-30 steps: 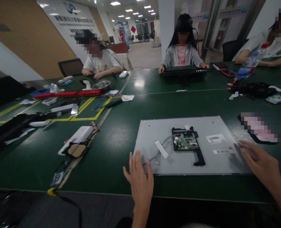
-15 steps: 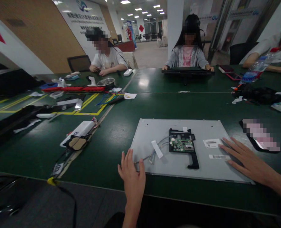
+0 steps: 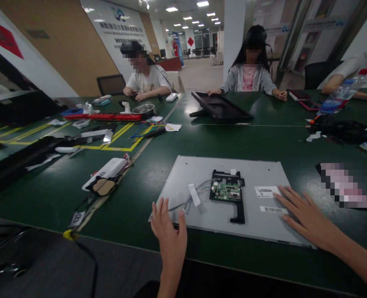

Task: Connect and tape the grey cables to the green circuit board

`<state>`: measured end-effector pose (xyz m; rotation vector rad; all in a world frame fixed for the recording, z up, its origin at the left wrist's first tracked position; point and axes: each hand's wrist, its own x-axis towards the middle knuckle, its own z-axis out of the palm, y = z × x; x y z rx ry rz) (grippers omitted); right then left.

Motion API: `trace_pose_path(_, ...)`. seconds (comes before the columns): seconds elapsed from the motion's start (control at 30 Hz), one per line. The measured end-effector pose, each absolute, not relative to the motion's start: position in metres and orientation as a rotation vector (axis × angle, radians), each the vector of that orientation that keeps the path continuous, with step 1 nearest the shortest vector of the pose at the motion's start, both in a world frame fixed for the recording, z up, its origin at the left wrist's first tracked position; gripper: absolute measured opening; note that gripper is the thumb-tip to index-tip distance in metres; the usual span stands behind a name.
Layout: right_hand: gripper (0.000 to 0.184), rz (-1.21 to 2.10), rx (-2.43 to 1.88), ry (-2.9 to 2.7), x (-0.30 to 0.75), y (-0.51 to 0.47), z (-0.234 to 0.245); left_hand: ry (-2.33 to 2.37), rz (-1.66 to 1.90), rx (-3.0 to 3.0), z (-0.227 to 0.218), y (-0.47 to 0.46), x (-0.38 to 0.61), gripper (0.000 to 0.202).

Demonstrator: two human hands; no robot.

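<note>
— Metal panel [image 3: 257, 174]: where does it lie?
— Flat on the green table [image 3: 202, 140], near its front edge. A small circuit board [image 3: 226, 191] sits at its middle.
— And the hands?
— The left hand [image 3: 171, 236] is open with fingers spread, its fingertips at the panel's near left corner. The right hand [image 3: 307, 217] is open too, palm down on the panel's right side, beside two white labels [image 3: 265, 191].

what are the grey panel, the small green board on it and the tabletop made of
Grey panel: likely sheet metal, thin and flat, matt pale grey with a dull sheen.
Green board: a circuit board, likely fibreglass, with small soldered parts.
Tabletop: dark green, smooth and semi-gloss, reflects the ceiling lights; laminate or a mat, unclear.
</note>
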<state>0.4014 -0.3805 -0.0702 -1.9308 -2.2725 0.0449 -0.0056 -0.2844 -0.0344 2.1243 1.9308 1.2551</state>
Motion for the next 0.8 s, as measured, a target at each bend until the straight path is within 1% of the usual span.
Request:
trace_pose_path(0.57, 0.062, 0.219, -1.708, -2.322, 0.329, -0.338, -0.056, 1.967, 1.253, 2.122, -0.035, -0.29, -0.007, 0.05)
trace_pose_path(0.8, 0.065, 0.302, -1.678, -2.307, 0.309, -0.317, -0.053, 1.954, 1.238, 2.141, -0.037, -0.291, -0.008, 0.051)
